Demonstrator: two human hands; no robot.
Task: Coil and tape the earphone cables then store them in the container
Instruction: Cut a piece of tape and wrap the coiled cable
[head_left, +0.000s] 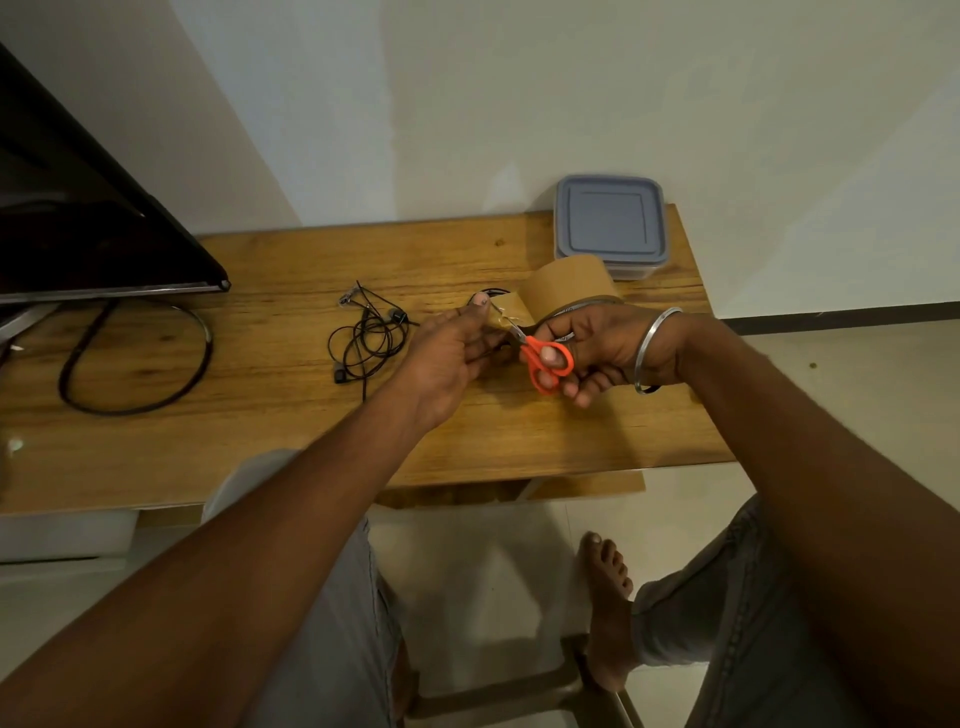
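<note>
A brown tape roll (569, 283) stands on the wooden table (260, 441), just behind my right hand (608, 348). That hand grips orange-handled scissors (548, 361), whose blades meet a strip of tape (511, 310) pulled off the roll. My left hand (452, 358) pinches the free end of the strip; a dark coil, probably a cable, peeks out behind its thumb. A loose black earphone cable (366, 340) lies tangled on the table to the left of my left hand. The clear container with a grey-blue lid (610, 223) sits shut at the back right corner.
A dark monitor (88, 228) stands at the left, with its thick black cable (135, 358) looping across the tabletop. The table's right edge runs close behind my right wrist. My legs and a bare foot (608, 608) are below the table front.
</note>
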